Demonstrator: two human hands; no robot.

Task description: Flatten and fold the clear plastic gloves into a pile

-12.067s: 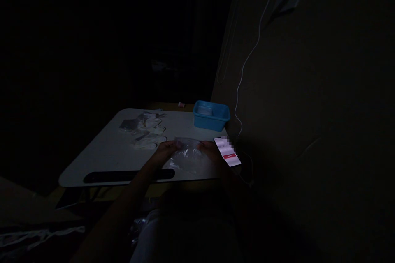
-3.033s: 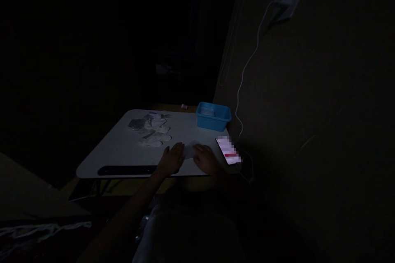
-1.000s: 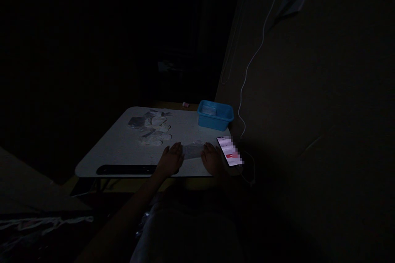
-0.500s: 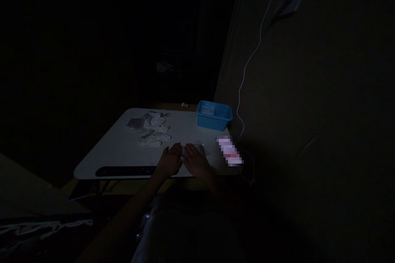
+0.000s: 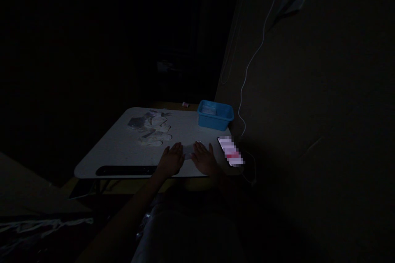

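The room is very dark. My left hand (image 5: 171, 159) lies flat, fingers stretched out, on the near part of a small white table (image 5: 117, 148). My right hand (image 5: 205, 158) lies flat just to its right, also with fingers extended. Between and under the two hands sits a thin clear plastic bag (image 5: 187, 151), pressed flat on the tabletop; only a sliver of it shows. A lit phone (image 5: 230, 151) rests at the table's right edge, next to my right hand.
A blue plastic tub (image 5: 215, 115) stands at the table's far right corner. A pile of pale bags (image 5: 151, 130) lies at the far left. A dark slot (image 5: 126, 170) runs along the near edge. A white cable (image 5: 251, 59) hangs down the wall from a socket.
Over the last second my right hand slid left across the bag towards my left hand, then back a little to the right. My left hand stayed flat in place.
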